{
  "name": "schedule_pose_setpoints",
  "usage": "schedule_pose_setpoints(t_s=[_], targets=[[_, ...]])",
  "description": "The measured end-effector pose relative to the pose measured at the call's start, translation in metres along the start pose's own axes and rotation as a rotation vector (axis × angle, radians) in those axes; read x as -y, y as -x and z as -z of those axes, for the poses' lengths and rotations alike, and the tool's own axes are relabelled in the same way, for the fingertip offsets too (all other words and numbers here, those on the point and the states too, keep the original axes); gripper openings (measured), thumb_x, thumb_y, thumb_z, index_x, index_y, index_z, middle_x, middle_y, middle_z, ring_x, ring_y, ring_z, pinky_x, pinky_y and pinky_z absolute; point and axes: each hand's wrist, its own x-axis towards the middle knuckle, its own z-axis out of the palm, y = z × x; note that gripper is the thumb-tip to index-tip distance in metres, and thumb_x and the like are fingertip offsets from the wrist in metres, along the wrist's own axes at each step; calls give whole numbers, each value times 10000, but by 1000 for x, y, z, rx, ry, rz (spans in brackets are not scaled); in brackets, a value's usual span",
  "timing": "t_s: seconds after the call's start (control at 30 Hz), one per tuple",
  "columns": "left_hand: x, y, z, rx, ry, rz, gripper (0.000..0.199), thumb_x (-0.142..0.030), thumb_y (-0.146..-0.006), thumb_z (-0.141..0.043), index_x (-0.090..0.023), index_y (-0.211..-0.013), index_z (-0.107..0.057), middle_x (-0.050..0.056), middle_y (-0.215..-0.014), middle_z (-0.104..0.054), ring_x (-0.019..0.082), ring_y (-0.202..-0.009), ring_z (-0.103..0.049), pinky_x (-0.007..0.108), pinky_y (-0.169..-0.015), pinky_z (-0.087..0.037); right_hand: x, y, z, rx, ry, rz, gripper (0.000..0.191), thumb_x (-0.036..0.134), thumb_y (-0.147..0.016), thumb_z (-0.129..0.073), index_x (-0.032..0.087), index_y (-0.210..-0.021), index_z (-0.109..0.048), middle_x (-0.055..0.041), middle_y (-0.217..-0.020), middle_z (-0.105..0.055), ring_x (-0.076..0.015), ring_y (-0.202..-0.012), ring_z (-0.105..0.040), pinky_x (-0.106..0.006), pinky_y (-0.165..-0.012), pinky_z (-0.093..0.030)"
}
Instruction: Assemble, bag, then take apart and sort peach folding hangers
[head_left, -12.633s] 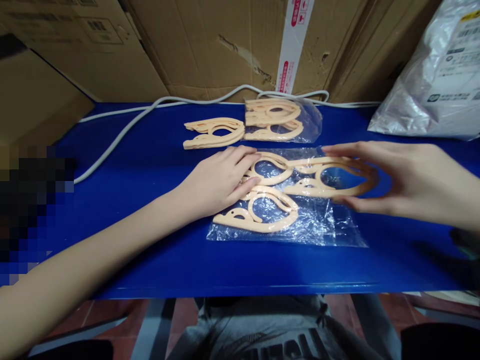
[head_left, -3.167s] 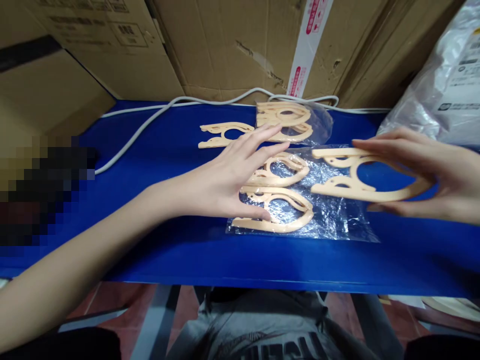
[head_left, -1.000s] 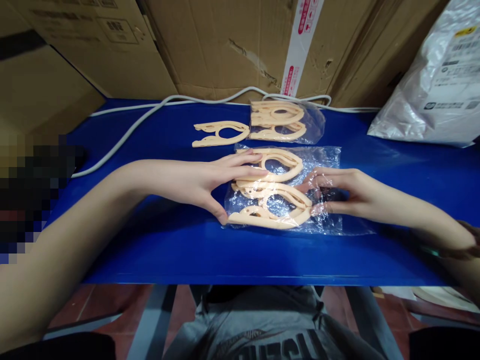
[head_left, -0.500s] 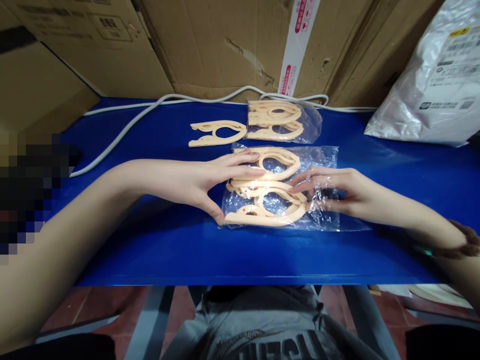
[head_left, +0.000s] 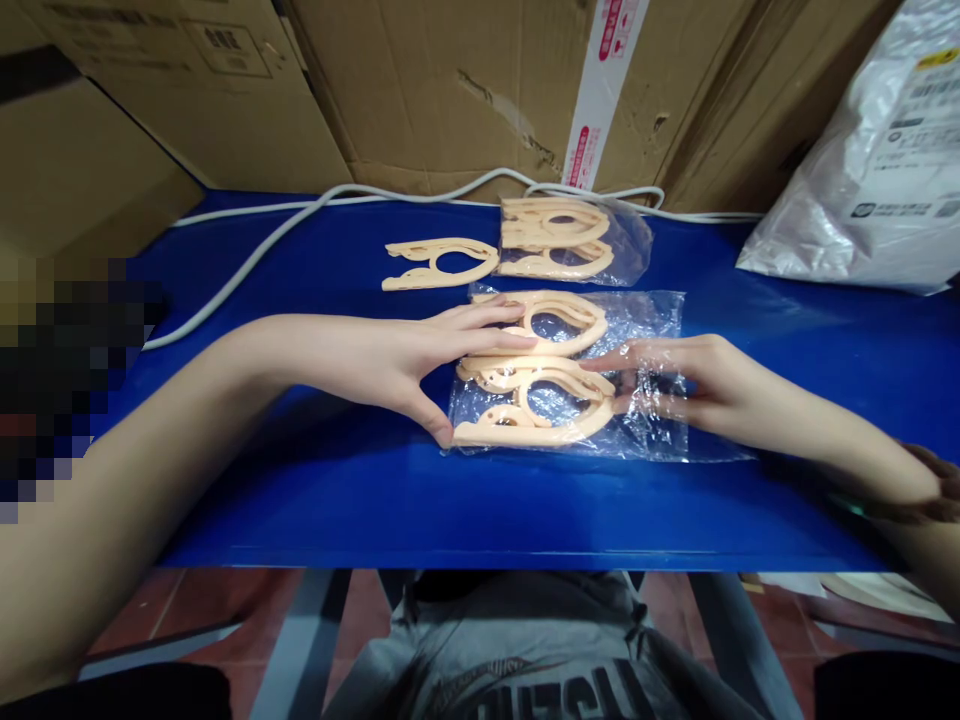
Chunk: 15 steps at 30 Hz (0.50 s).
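A clear plastic bag (head_left: 652, 320) lies on the blue table (head_left: 322, 500) with cream folding hangers (head_left: 551, 435) inside. My left hand (head_left: 405, 365) rests on the bag's left side, fingers spread over the hangers and thumb at the lower left corner. From the right, my right hand (head_left: 697, 380) reaches inside the bag's open end, its fingers seen through the film. Those fingertips touch the right ends of the hangers. Behind the bag are a loose cream hanger (head_left: 480, 268) and a second bag of hangers (head_left: 630, 245).
A white cable (head_left: 255, 275) runs along the back of the table. Cardboard boxes (head_left: 420, 100) stand behind it, one with white and red tape. A white plastic parcel (head_left: 840, 210) is at the back right. Something pixelated sits at the left edge.
The whole view has shifted slightly. Both hands keep nearly the same places on the bag, and the hangers inside it have barely moved.
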Motion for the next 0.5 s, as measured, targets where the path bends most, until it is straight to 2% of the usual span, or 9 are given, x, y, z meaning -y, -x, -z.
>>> schedule_pose_setpoints(t_s=[0.17,0.27,0.33,0.4,0.5], targets=[[-1,3,2,-23,-10,-4,989,-561,-880,-738,-399,-1661,-154,2,-1765,47,353,-1626,13,555,-1308,-125,-2,0,2,29,14,30,407,347,-1025,-596,161,-1384,-652,-105,-1385,-689,-189,-1213,-684,-311,-1049,-519],[3,2,5,-99,39,-27,923,-575,-861,-758,-431,-1629,-268,-22,-1757,-151,316,-1620,-158,514,-1311,-207,0,0,5,52,19,11,409,345,-1029,-587,149,-1383,-644,-116,-1383,-688,-191,-1226,-676,-317,-1058,-513],[9,0,7,-259,114,-54,758,-546,-891,-733,-416,-1568,-417,-31,-1694,-352,276,-1572,-324,458,-1293,-300,1,1,6,60,32,-5,410,353,-1029,-584,148,-1379,-645,-122,-1363,-698,-197,-1215,-683,-325,-1033,-528],[17,-4,8,-470,153,-36,586,-521,-937,-671,-356,-1484,-544,-5,-1602,-498,266,-1485,-465,441,-1249,-390,2,1,6,53,43,7,424,380,-1019,-598,160,-1379,-645,-118,-1340,-709,-205,-1184,-698,-332,-989,-553],[35,-8,6,-713,-13,108,546,-570,-951,-603,-287,-1418,-605,53,-1521,-573,318,-1425,-511,512,-1235,-390,1,2,4,35,84,36,464,405,-1003,-619,164,-1400,-630,-124,-1362,-692,-218,-1206,-687,-348,-1008,-554]])
